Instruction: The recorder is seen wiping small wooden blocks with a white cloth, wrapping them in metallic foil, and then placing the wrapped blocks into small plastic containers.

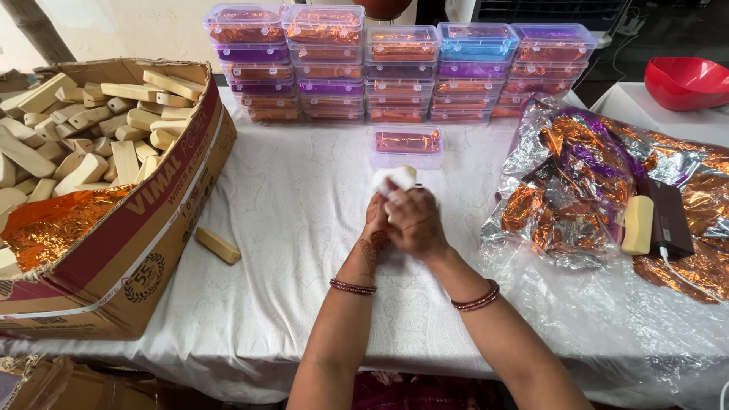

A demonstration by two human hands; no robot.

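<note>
One pale bar (pixel 401 179) between two hands (pixel 402 220).

White-clothed table (pixel 304 190) (evenly daylit) beside a pale wall (pixel 129 30).

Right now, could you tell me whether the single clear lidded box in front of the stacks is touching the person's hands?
Apart. The head view shows white cloth between the single clear box and the pale bar held in both hands.

Both hands (pixel 402 216) around pale bar (pixel 401 178)
</note>
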